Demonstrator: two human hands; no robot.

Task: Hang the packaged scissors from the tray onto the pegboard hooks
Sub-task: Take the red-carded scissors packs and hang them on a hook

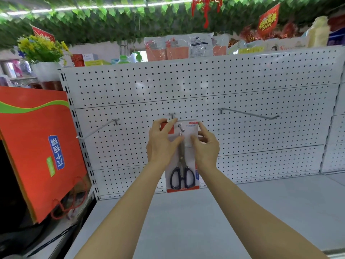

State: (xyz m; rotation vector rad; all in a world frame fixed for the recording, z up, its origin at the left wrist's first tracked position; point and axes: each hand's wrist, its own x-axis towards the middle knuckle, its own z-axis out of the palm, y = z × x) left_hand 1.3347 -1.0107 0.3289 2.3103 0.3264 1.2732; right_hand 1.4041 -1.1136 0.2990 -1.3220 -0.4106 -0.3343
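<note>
A packaged pair of scissors (pixel 182 176), with black handles on a white and red card, hangs upright in front of the white pegboard (pixel 224 86). The tip of the middle hook (pixel 181 128) pokes through the hole at the card's top. My left hand (pixel 162 143) grips the card's upper left corner. My right hand (pixel 205 144) grips its upper right edge. The tray is out of view.
An empty hook (pixel 99 129) sticks out to the left and a longer empty hook (pixel 250 114) to the right. A white shelf (pixel 242 212) lies below the pegboard. Orange gift bags (pixel 37 146) stand at the left. Goods line the top of the board.
</note>
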